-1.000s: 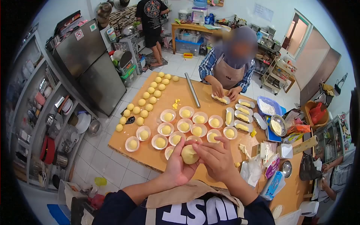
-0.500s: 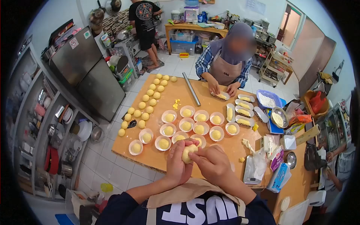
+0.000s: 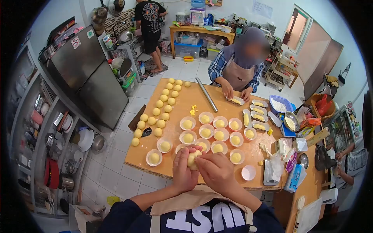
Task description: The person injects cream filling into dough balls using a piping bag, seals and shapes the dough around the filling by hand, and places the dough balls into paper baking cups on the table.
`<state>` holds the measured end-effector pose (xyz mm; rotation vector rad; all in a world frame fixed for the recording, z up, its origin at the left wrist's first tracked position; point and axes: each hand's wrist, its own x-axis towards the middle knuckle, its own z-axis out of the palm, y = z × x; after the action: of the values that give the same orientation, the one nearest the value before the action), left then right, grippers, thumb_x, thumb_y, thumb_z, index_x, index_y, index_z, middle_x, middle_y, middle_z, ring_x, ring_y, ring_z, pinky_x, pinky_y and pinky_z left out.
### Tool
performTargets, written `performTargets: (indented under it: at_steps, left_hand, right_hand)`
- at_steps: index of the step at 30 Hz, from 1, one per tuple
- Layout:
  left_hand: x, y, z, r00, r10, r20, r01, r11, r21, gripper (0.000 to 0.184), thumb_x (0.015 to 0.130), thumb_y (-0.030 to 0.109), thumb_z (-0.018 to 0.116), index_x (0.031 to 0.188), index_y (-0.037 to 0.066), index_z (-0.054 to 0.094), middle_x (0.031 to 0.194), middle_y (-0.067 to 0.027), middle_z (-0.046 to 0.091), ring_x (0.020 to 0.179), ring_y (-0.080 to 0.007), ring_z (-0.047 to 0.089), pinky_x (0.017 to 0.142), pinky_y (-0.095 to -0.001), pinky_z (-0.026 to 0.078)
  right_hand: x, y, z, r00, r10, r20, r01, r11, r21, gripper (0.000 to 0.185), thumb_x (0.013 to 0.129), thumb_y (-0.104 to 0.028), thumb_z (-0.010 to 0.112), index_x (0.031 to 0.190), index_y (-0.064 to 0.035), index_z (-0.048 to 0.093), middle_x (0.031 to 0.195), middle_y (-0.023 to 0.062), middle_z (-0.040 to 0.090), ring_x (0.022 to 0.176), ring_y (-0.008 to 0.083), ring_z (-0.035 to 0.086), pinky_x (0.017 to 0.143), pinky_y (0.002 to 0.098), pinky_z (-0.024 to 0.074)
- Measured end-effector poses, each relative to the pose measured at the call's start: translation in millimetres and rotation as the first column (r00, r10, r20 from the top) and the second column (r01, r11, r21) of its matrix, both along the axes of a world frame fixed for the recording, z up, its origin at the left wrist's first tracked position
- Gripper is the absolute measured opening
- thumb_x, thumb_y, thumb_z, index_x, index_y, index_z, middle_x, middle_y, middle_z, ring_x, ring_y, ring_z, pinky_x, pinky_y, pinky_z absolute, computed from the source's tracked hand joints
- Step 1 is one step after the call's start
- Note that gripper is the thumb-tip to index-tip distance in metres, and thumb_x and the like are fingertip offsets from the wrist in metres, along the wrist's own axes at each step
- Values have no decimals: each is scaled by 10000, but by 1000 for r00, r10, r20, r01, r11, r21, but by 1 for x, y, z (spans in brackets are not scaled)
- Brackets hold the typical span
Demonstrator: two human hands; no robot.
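Near the table's front edge, my left hand [image 3: 184,171] is wrapped round a pale yellow dough ball [image 3: 194,159]. The fingers of my right hand [image 3: 216,171] press on the ball's right side, so both hands hold it. Beyond them, several paper cups [image 3: 188,123] each carry a dough ball. One paper cup [image 3: 248,173] to the right of my hands has no ball in it. Loose dough balls [image 3: 159,104] lie in rows along the table's left side.
Across the wooden table [image 3: 147,136], a person [image 3: 240,70] handles a small filled mould [image 3: 236,101]. A metal rolling pin [image 3: 206,94] lies near the far edge. A scale [image 3: 271,173] and blue packet [image 3: 295,178] stand right. Another person [image 3: 150,31] stands behind.
My hands have closed more tightly round the dough ball. The view has shifted, so the table sits further right and the paper cup without a ball shows.
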<state>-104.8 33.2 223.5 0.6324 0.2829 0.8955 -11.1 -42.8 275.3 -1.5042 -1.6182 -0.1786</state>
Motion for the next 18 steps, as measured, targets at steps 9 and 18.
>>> performTargets:
  at_steps: [9,18]
  left_hand:
    - [-54,65,18,803,-579,144,533,587,-610,284,981,325,393,1026,84,534,1032,-64,580,955,-186,579,856,-357,495]
    - [-70,76,7,624,-768,147,696,460,-552,297,982,344,401,1015,82,538,1012,-41,578,909,-160,597,799,-330,513]
  right_hand:
    - [-16,19,20,994,9,-108,-25,989,-147,297,698,-25,693,982,-113,694,940,6,673,765,190,552,698,302,426]
    - [-49,23,25,879,34,476,107,958,-266,303,624,-208,654,921,-149,681,914,-60,632,723,123,520,641,290,396]
